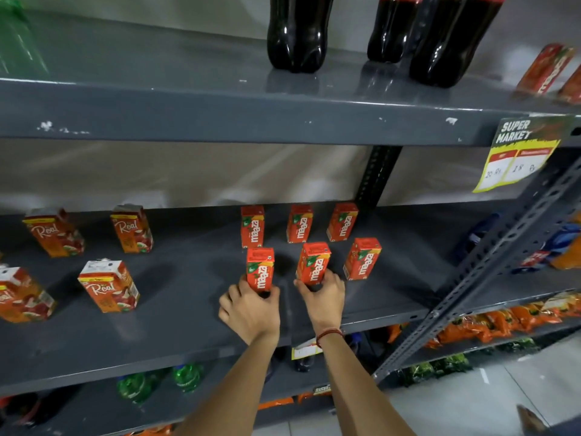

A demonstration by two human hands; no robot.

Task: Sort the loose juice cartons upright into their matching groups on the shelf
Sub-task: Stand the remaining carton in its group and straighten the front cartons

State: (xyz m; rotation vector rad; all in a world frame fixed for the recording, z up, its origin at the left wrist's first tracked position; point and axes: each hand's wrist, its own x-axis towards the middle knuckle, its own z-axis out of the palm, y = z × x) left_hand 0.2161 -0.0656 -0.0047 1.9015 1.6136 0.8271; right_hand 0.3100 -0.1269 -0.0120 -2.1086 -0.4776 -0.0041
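Two small red Maaza cartons stand upright at the front of the Maaza group on the middle shelf [188, 309], long axes vertical. The left carton [260, 268] sits just ahead of the left hand [250, 309], whose fingers wrap its lower part. The middle carton [313, 262] is likewise gripped low by the right hand [323, 297], which wears a red thread at the wrist. Each hand is closed on its own carton from the near side, so neither needs to cross over. A third front carton [362, 258] stands free just to the right, and three more Maaza cartons [299, 223] line up behind, making two rows of three. Well apart to the left, larger cartons reading "Real" [108, 286] stand in their own loose group, slightly tilted in this wide view. Judging by the layout, the sorting looks nearly done, and a small nudge to square the front row seems all that remains. Above, dark cola bottles [298, 33] stand on the upper shelf, and a yellow tag [518, 152] reads "SUPER MARKET" with handwritten prices.
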